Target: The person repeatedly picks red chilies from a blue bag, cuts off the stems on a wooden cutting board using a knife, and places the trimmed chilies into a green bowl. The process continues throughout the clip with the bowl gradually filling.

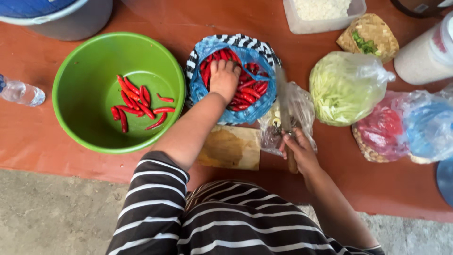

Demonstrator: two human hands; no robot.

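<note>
My left hand (223,78) reaches into a blue plastic bag (257,109) full of red chillies (250,89), fingers buried among them; whether it grips any is hidden. My right hand (298,150) holds a knife (284,111) by its wooden handle, blade pointing away from me over a clear bag. A green bowl (85,71) to the left contains several red chillies (137,101). A small wooden cutting board (231,147) lies between my arms.
A clear bag of shredded green cabbage (347,87), a red-and-blue bagged bundle (401,125), a woven basket (370,35), a white-filled tub (323,14), a white jar (424,56), a water bottle (21,92) and a grey bucket (61,19) stand on the reddish surface (37,137).
</note>
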